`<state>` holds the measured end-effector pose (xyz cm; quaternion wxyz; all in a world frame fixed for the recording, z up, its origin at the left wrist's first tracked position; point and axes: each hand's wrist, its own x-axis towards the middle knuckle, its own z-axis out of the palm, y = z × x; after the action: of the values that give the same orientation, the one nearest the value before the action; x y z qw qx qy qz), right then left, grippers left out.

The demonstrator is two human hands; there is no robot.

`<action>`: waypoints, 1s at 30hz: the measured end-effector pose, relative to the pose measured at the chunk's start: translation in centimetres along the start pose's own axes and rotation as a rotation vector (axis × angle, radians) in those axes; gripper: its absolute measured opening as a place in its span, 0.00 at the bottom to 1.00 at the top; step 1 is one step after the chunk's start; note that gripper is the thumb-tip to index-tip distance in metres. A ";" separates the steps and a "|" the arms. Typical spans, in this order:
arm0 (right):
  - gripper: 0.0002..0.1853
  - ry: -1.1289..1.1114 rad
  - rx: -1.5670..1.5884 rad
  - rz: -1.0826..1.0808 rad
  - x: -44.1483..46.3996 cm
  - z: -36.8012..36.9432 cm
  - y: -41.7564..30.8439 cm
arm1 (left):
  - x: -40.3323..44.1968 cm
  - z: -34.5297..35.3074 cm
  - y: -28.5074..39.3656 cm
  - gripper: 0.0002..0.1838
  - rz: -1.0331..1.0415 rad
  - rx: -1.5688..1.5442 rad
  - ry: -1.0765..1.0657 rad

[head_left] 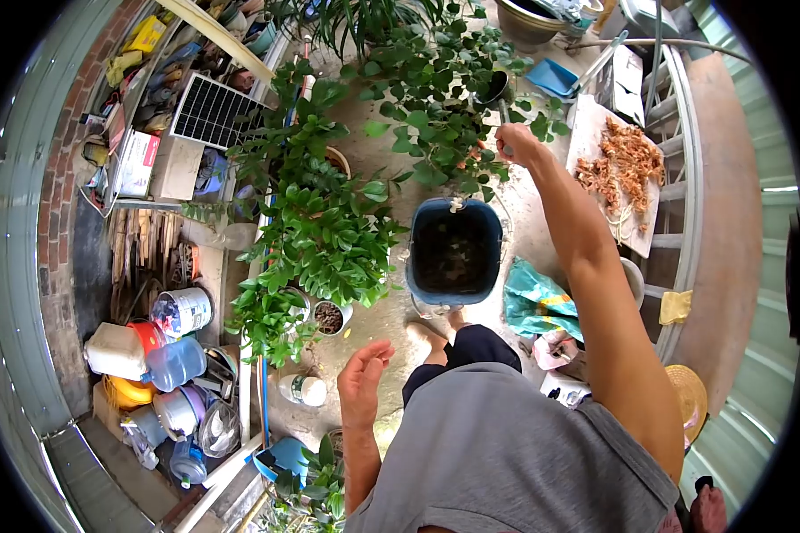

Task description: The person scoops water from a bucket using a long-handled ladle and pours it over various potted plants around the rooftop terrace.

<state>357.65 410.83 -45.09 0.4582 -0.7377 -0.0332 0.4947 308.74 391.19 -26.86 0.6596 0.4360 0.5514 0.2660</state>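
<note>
My right hand [517, 145] is stretched forward, closed around the handle of a dark ladle [494, 89]. The ladle's cup is among the leaves of a bushy green plant [418, 133]; what it contains cannot be made out. Below that hand a blue bucket [453, 296] stands on the floor with dark liquid inside. My left hand [362, 377] hangs free at my side, fingers loosely bent and apart, holding nothing. Near it are a white plastic jar [303, 390] and a small white pot of soil [332, 319].
Leafy potted plants [329, 231] line the left of the walkway. Beyond them are a solar panel [215, 111] and plastic jugs [176, 362]. On the right are a blue dustpan [551, 78], a board of dried orange-brown pieces [627, 164], a ladder [684, 218] and a teal bag [538, 302].
</note>
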 end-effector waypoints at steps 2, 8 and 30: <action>0.06 0.028 -0.069 0.067 1.2 0.1 -0.5 | -0.1 -0.3 0.0 0.17 0.002 -0.003 -0.002; 0.05 -0.079 -0.064 0.024 1.7 -2.1 1.3 | 0.0 -0.9 -0.1 0.17 -0.007 -0.021 -0.003; 0.09 -0.100 -0.142 -0.020 -3.5 -6.8 7.5 | -0.3 0.4 0.0 0.18 0.007 0.019 -0.046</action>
<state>358.00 400.36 -47.29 0.4074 -0.7425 -0.0983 0.5226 309.08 390.83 -26.69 0.6672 0.4502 0.5370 0.2528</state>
